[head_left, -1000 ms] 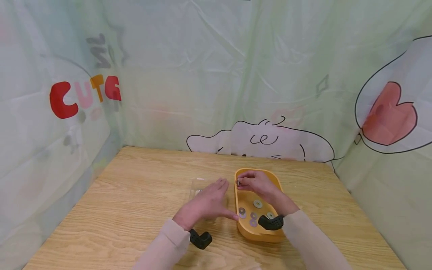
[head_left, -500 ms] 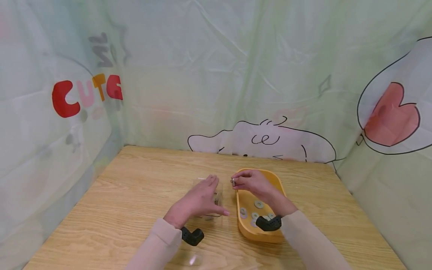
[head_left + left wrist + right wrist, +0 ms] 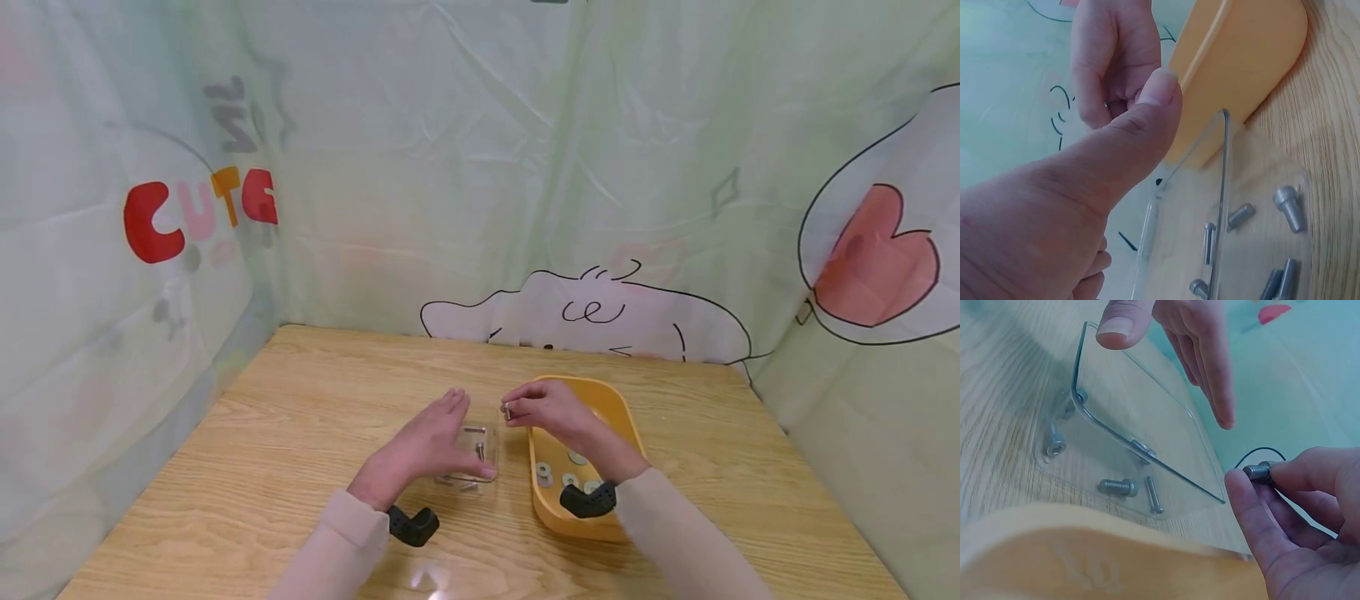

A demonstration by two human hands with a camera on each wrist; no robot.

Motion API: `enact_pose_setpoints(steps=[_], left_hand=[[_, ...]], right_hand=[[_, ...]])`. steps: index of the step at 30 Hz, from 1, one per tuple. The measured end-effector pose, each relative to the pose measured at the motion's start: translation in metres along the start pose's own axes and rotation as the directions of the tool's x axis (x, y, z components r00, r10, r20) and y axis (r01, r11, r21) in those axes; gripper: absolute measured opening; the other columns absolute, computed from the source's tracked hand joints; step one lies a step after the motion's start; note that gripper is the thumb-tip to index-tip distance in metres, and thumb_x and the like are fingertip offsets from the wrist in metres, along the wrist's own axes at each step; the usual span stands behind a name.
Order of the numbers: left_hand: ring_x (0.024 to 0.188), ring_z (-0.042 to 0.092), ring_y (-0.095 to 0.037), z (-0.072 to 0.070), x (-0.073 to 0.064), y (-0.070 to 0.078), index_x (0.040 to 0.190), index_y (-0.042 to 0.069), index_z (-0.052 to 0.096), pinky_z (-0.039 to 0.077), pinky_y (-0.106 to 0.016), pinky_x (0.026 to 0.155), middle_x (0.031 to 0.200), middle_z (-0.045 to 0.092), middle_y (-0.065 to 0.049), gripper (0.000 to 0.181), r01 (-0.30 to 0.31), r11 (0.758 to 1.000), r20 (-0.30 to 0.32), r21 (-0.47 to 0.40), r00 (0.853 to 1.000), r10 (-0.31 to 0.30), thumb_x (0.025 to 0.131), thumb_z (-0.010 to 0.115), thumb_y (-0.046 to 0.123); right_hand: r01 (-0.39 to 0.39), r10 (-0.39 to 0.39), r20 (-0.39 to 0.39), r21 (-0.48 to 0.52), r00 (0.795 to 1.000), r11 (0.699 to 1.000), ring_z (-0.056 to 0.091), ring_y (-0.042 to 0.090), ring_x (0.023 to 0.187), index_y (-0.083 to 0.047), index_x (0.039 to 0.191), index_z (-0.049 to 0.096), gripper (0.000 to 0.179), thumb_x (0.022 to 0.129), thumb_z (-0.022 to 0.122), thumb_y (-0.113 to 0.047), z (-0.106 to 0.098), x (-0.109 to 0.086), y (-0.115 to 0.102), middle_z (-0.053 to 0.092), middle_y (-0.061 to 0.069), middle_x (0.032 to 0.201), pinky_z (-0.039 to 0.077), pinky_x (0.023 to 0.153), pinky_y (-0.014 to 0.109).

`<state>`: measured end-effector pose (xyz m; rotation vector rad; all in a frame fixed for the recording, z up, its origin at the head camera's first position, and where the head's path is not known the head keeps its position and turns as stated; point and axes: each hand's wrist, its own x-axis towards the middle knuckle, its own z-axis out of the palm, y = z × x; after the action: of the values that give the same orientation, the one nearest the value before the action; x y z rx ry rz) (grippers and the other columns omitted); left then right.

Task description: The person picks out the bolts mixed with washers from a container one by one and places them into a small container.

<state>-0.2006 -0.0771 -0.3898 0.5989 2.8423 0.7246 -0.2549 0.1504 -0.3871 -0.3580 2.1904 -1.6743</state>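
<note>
My right hand pinches a small metal screw between thumb and fingertips, past the left rim of a yellow tray. The screw's threaded end pokes out from the fingers in the right wrist view. To the left, a clear plastic box stands on the table with several metal screws lying in it. My left hand is beside and over this box, fingers straight and thumb spread, holding nothing. It hides the box's left part in the head view.
Several flat washers lie in the yellow tray, partly under my right forearm. The wooden table carries both containers. Printed curtains enclose it at the back and sides.
My right hand has moved left out of the tray with the screw, toward the clear box. My left hand has shifted left, uncovering more of the box and its screws.
</note>
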Motion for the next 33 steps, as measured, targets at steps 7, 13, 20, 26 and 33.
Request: enact_pose_setpoints(steps=[7, 13, 20, 26, 33], left_hand=[[0.154, 0.015, -0.03, 0.0, -0.003, -0.009, 0.156, -0.001, 0.023, 0.021, -0.046, 0.125, 0.165, 0.018, -0.015, 0.121, 0.022, 1.0, -0.002, 0.016, 1.0, -0.022, 0.071, 0.077, 0.067], [0.153, 0.018, -0.033, 0.001, -0.006, -0.016, 0.154, -0.005, 0.024, 0.023, -0.047, 0.124, 0.163, 0.021, -0.02, 0.119, 0.016, 0.999, -0.009, 0.047, 1.0, -0.015, 0.073, 0.078, 0.064], [0.153, 0.018, -0.034, 0.002, -0.009, -0.021, 0.154, -0.006, 0.024, 0.023, -0.048, 0.124, 0.163, 0.021, -0.021, 0.121, 0.034, 0.998, -0.005, 0.051, 0.999, -0.034, 0.072, 0.078, 0.065], [0.153, 0.017, -0.035, 0.005, -0.01, -0.024, 0.154, -0.006, 0.022, 0.023, -0.049, 0.124, 0.163, 0.019, -0.023, 0.123, 0.051, 0.997, -0.01, 0.061, 0.999, -0.05, 0.072, 0.078, 0.066], [0.151, 0.022, -0.038, 0.005, -0.012, -0.026, 0.153, -0.008, 0.024, 0.027, -0.049, 0.122, 0.161, 0.023, -0.027, 0.126, 0.075, 0.994, -0.051, 0.077, 0.996, -0.071, 0.069, 0.079, 0.067]], right_hand=[[0.003, -0.002, 0.004, -0.04, 1.0, 0.999, 0.07, 0.018, 0.089, 0.012, 0.113, 0.065, 0.024, 0.097, 0.059, -0.004, 0.009, 0.005, -0.001, 0.067, 0.024, 0.112, 0.059, 0.09, 0.038], [-0.03, 0.029, -0.016, -0.113, 0.999, 0.993, 0.072, 0.02, 0.086, 0.007, 0.111, 0.068, 0.021, 0.096, 0.061, -0.007, 0.02, 0.009, -0.003, 0.069, 0.017, 0.108, 0.058, 0.092, 0.044], [-0.022, 0.022, 0.005, -0.131, 1.0, 0.991, 0.072, 0.022, 0.086, 0.009, 0.11, 0.067, 0.021, 0.096, 0.063, -0.006, 0.031, 0.012, -0.003, 0.068, 0.019, 0.103, 0.059, 0.09, 0.044], [-0.017, 0.021, 0.016, -0.18, 1.0, 0.984, 0.072, 0.022, 0.084, 0.009, 0.11, 0.067, 0.022, 0.095, 0.063, -0.005, 0.04, 0.015, -0.005, 0.069, 0.019, 0.102, 0.06, 0.086, 0.042], [0.01, -0.007, 0.011, -0.244, 1.0, 0.97, 0.071, 0.019, 0.082, 0.008, 0.106, 0.068, 0.018, 0.095, 0.062, -0.004, 0.051, 0.02, -0.003, 0.07, 0.015, 0.099, 0.062, 0.082, 0.037]])
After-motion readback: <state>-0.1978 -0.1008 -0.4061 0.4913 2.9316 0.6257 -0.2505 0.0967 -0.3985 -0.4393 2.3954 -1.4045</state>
